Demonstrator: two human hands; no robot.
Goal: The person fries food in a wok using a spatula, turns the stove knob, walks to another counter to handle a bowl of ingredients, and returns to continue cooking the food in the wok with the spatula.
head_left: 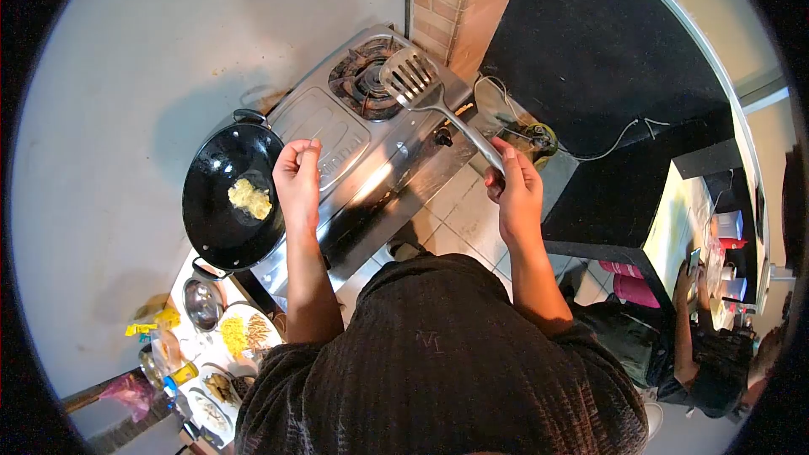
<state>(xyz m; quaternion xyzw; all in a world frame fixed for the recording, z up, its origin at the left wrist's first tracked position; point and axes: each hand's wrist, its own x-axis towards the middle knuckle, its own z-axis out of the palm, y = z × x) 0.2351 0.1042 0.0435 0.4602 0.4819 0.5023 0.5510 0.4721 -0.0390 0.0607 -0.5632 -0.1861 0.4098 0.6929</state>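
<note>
My right hand [516,188] grips the end of a metal slotted spatula [459,122], whose head is raised over the stove's front edge near the rear burner. My left hand [297,179] is closed with thumb and fingers together, just beside the wok's right rim; whatever it may hold is too small or hidden. A black wok [215,223] with two loop handles sits at the stove's left end. Inside it lies a yellowish clump of food [250,199], looking like egg, on the dark oily surface.
The steel gas stove [316,131] has a bare burner [371,76] at its far end. At lower left, a counter carries a metal bowl [203,303], a plate of chopped food [244,330] and several containers. Another person [712,366] is at a table on the right.
</note>
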